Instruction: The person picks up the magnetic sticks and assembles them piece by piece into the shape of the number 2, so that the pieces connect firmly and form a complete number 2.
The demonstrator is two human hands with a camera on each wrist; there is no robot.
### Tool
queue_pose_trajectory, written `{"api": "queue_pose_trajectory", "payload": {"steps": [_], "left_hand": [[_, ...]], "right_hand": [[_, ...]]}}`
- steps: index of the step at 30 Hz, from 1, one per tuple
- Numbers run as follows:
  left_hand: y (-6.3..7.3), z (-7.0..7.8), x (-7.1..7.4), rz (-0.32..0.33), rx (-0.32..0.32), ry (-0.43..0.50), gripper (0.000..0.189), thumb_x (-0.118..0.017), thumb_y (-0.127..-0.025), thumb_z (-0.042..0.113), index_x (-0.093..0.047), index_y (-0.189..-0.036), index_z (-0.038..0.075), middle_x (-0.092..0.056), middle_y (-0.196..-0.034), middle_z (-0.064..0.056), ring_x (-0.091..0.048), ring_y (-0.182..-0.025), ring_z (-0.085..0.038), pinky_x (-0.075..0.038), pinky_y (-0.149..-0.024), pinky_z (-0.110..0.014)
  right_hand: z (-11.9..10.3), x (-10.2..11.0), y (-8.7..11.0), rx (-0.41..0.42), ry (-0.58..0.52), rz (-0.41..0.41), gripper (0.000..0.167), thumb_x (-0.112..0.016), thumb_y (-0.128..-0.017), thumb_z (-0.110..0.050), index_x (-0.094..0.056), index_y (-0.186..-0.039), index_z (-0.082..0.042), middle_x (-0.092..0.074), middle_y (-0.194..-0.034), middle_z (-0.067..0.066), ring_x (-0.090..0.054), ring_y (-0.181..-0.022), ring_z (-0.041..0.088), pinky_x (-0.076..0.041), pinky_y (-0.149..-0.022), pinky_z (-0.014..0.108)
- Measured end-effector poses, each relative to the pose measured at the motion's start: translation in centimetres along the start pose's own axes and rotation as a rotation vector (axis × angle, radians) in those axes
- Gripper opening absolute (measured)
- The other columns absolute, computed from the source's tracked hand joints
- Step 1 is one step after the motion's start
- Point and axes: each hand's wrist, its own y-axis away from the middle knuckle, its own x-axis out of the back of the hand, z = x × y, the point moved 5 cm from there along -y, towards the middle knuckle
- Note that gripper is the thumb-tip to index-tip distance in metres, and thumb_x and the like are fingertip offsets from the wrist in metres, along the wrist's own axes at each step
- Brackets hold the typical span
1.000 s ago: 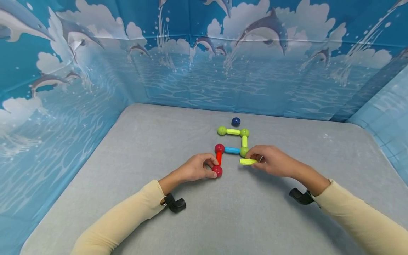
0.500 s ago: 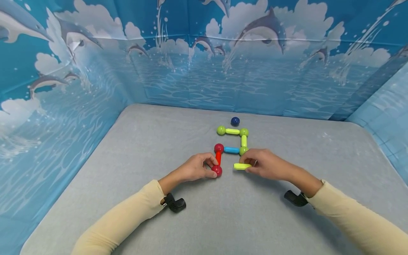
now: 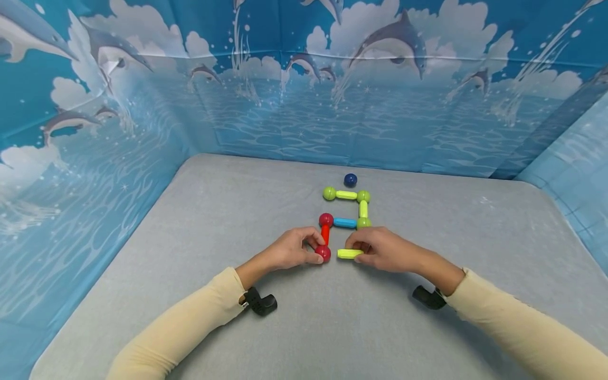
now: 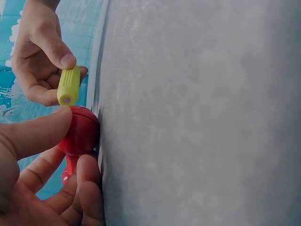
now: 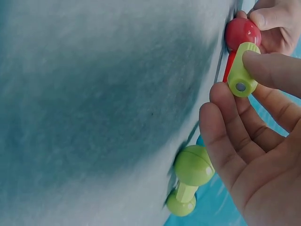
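Note:
My left hand [image 3: 296, 249] pinches the near red ball [image 3: 323, 254] between thumb and fingers. A red stick [image 3: 325, 235] joins that ball to a second red ball [image 3: 326, 220] farther back. In my right hand [image 3: 387, 250] a yellow-green magnetic stick [image 3: 349, 254] is pinched by thumb and fingers, its left end pointing at the near red ball with a small gap in the head view. A round metal tip shows on the stick's end in the right wrist view. Behind the right hand, a blue stick [image 3: 344, 222] links the far red ball to a green ball [image 3: 363, 222].
From that green ball a yellow-green stick [image 3: 363, 209] runs back to another green ball [image 3: 363, 196], then a further stick [image 3: 346, 195] leads left to a green ball [image 3: 329, 193]. A loose dark blue ball [image 3: 350, 180] lies behind. Dolphin-print curtains [image 3: 285, 105] border the grey table [image 3: 228, 211].
My right hand has carried the yellow-green stick left and nearer to me, from beside the green ball towards the near red ball. The left hand has stayed on the red ball.

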Motion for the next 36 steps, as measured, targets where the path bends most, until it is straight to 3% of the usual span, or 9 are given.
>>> {"api": "queue_pose_trajectory", "payload": {"steps": [14,36], "left_hand": [[0.1,0.0,-0.1,0.006,-0.006,0.001,0.023,-0.079,-0.082,0.007,-0.065,-0.101,0.01,-0.064,-0.095,-0.008,-0.054,-0.074,-0.014,-0.045,-0.061,-0.023],[0.0,0.0,-0.3,-0.011,-0.002,-0.007,0.025,-0.077,-0.084,0.007,-0.067,-0.107,0.012,-0.066,-0.1,-0.01,-0.057,-0.081,-0.013,-0.047,-0.064,-0.021]], "right_hand": [[-0.7,-0.5,-0.7,0.041,0.008,0.024,0.02,-0.073,-0.087,-0.008,-0.069,-0.106,-0.014,-0.064,-0.093,-0.006,-0.055,-0.08,0.005,-0.053,-0.074,0.024],[-0.3,-1.2,-0.9,0.008,-0.004,-0.002,0.019,-0.073,-0.088,-0.008,-0.068,-0.104,-0.016,-0.063,-0.091,-0.007,-0.054,-0.079,0.005,-0.051,-0.073,0.023]]}}
